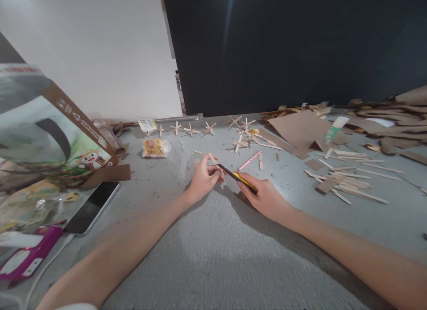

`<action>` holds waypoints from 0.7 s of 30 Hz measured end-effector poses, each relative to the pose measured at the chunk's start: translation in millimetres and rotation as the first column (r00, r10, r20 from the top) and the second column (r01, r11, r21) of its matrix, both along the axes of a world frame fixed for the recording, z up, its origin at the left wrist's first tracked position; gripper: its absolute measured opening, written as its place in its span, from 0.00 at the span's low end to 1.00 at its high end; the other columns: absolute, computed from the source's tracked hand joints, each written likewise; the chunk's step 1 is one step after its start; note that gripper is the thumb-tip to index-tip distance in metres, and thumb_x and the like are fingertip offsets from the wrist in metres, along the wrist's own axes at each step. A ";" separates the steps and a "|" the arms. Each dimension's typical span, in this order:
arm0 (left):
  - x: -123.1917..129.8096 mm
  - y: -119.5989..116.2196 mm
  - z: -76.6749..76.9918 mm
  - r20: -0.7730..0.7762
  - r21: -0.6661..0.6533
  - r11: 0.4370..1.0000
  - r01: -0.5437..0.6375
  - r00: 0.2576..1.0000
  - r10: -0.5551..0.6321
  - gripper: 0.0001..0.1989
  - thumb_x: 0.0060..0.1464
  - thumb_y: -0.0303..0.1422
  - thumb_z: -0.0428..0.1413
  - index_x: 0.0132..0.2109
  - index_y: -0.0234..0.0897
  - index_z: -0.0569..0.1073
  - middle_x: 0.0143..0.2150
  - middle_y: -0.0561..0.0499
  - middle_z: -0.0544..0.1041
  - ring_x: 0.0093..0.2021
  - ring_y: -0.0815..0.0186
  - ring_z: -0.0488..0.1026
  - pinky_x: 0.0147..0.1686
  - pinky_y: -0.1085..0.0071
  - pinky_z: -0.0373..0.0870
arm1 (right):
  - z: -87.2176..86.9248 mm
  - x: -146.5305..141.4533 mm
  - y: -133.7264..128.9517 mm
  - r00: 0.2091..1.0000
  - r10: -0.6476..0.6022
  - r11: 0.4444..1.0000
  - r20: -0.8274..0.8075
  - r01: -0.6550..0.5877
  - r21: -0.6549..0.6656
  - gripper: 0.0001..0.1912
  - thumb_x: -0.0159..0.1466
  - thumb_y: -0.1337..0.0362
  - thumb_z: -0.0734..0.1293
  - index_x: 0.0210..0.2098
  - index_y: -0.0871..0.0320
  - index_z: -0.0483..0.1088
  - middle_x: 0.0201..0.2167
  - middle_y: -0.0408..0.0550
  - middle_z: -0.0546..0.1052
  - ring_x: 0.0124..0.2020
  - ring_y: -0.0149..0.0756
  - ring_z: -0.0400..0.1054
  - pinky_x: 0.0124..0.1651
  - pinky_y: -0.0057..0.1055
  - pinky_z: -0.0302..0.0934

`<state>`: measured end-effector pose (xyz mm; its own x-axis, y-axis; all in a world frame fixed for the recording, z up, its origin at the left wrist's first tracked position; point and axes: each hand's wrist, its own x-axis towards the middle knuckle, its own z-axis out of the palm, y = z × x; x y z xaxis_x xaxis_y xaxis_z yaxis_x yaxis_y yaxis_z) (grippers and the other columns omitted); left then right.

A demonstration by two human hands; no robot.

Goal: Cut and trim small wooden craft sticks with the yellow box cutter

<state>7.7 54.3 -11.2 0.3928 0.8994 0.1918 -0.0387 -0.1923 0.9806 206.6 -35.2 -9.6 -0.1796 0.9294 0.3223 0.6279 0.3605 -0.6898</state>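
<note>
Near the middle of the grey table, my left hand (pixel 203 179) pinches a wooden craft stick (pixel 212 159) between thumb and fingers. My right hand (pixel 263 194) is wrapped round a yellow and black utility knife (pixel 245 181), whose dark blade reaches to the stick at my left fingers. Whether the blade bites into the wood is too small to tell. Just beyond my hands lie a pink striped straw-like stick (pixel 249 161) and a short piece of craft stick (pixel 261 160). Several star shapes of crossed sticks (pixel 191 130) stand farther back.
Loose craft sticks (pixel 353 181) are heaped at right, near cardboard sheets (pixel 293 127) and a glue stick (pixel 334 129). A small yellow packet (pixel 156 148) lies back left. At left are a phone (pixel 91 207), a purple device (pixel 31 252) with a cable, and a printed bag (pixel 50 127).
</note>
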 end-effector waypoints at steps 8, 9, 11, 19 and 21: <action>-0.3 -0.6 1.1 0.025 -0.019 1.000 -0.010 1.000 0.010 0.23 0.53 0.38 0.67 0.47 0.41 0.62 0.28 0.57 0.79 0.23 0.68 0.77 0.28 0.71 0.75 | -2.6 -0.1 0.8 0.999 0.015 1.000 -0.039 -0.016 -0.017 0.23 0.73 0.54 0.58 0.58 0.58 0.75 0.24 0.44 0.77 0.20 0.32 0.66 0.28 0.27 0.60; -0.3 -0.7 0.8 0.022 -0.020 1.000 -0.013 1.000 0.013 0.23 0.52 0.38 0.67 0.47 0.41 0.62 0.28 0.57 0.79 0.23 0.68 0.77 0.28 0.71 0.75 | -2.9 -0.1 0.8 0.999 0.016 1.000 -0.043 -0.017 -0.023 0.23 0.73 0.54 0.58 0.58 0.59 0.75 0.24 0.43 0.77 0.20 0.32 0.66 0.28 0.27 0.60; -0.2 -0.7 -0.1 0.020 -0.019 1.000 -0.017 1.000 0.017 0.23 0.52 0.39 0.66 0.48 0.41 0.62 0.29 0.57 0.79 0.24 0.68 0.77 0.29 0.71 0.75 | -3.0 -0.2 0.8 0.999 0.017 0.999 -0.047 -0.018 -0.029 0.23 0.73 0.54 0.58 0.58 0.58 0.75 0.23 0.43 0.76 0.20 0.32 0.66 0.28 0.27 0.60; 0.3 -0.9 -2.3 0.008 0.014 1.000 -0.019 1.000 0.019 0.23 0.53 0.41 0.66 0.48 0.41 0.62 0.30 0.55 0.79 0.23 0.68 0.76 0.28 0.70 0.74 | -2.2 0.3 1.1 0.998 0.027 0.999 -0.054 -0.029 -0.037 0.22 0.73 0.55 0.58 0.57 0.58 0.75 0.23 0.42 0.75 0.20 0.32 0.64 0.28 0.27 0.60; 0.2 -0.8 -2.4 -0.001 0.023 1.000 -0.021 1.000 0.021 0.23 0.54 0.41 0.65 0.47 0.41 0.62 0.30 0.55 0.79 0.23 0.68 0.75 0.28 0.70 0.73 | -3.1 1.0 1.5 0.999 0.031 0.999 -0.044 -0.032 -0.019 0.21 0.73 0.55 0.59 0.55 0.57 0.76 0.24 0.42 0.74 0.21 0.31 0.63 0.28 0.27 0.60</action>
